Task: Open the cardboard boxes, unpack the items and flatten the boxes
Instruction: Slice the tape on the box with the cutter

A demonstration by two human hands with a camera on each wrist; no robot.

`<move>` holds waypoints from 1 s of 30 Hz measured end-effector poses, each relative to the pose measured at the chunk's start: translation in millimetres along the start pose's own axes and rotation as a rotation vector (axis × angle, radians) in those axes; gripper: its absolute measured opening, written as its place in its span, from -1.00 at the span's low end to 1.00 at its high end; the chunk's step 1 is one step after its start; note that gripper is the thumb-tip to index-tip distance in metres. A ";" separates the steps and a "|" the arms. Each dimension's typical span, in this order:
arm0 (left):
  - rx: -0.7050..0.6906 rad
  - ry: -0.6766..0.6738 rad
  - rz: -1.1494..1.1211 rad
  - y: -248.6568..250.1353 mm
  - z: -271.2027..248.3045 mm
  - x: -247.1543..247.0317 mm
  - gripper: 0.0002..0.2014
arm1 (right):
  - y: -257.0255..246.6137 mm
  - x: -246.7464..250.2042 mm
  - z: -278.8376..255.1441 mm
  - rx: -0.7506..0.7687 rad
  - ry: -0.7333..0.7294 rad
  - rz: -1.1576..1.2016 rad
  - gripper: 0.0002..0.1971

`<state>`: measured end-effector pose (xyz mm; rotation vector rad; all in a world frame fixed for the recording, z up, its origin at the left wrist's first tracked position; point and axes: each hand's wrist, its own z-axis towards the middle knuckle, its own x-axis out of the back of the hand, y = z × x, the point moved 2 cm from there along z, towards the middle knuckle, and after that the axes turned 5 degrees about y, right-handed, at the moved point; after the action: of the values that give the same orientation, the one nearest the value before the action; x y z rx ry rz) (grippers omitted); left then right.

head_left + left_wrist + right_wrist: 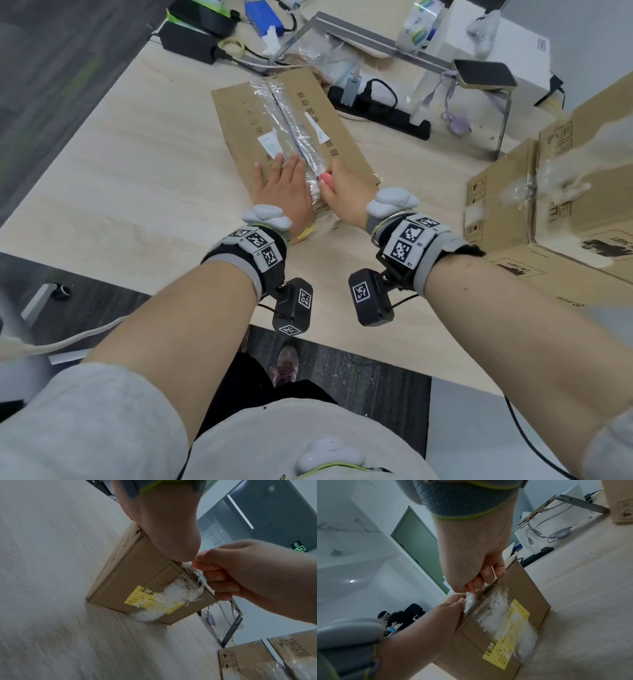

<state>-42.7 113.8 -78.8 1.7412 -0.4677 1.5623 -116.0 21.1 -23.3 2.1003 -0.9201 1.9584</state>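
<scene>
A long flat cardboard box (239, 113) lies on the light wooden table (120, 178), its top seam covered by clear tape (291, 126). My left hand (279, 178) rests flat on the box top, left of the seam, fingers straight. My right hand (337, 190) grips a small pink tool (326, 179) at the near end of the taped seam. In the left wrist view the box's near end (130, 574) carries a yellow label (137, 596) under crumpled tape, and the right hand (248, 572) is fisted at its top edge. The tool's tip is hidden.
Two bigger taped cardboard boxes (565, 192) stand at the right. Behind the long box lie a black power strip (383, 109), cables, a metal stand (376, 44) with a phone (484, 77), and a black adapter (188, 41). The table's front edge runs under my wrists.
</scene>
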 end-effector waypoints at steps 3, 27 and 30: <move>-0.001 0.001 -0.001 0.8 1.2 -0.6 -0.47 | -0.1 -3.0 8.5 -0.020 -0.002 -0.024 -0.68; -0.011 0.036 -0.003 3.7 1.4 0.3 -0.50 | -9.8 1.5 18.6 -0.053 -0.094 -0.065 -0.53; -0.023 0.044 -0.005 4.7 1.6 0.5 -0.50 | -8.7 3.0 17.3 -0.055 -0.104 -0.150 -0.56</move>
<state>-44.8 109.6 -77.0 1.6854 -0.4576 1.5828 -96.8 18.8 -20.4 2.1889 -0.7984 1.7472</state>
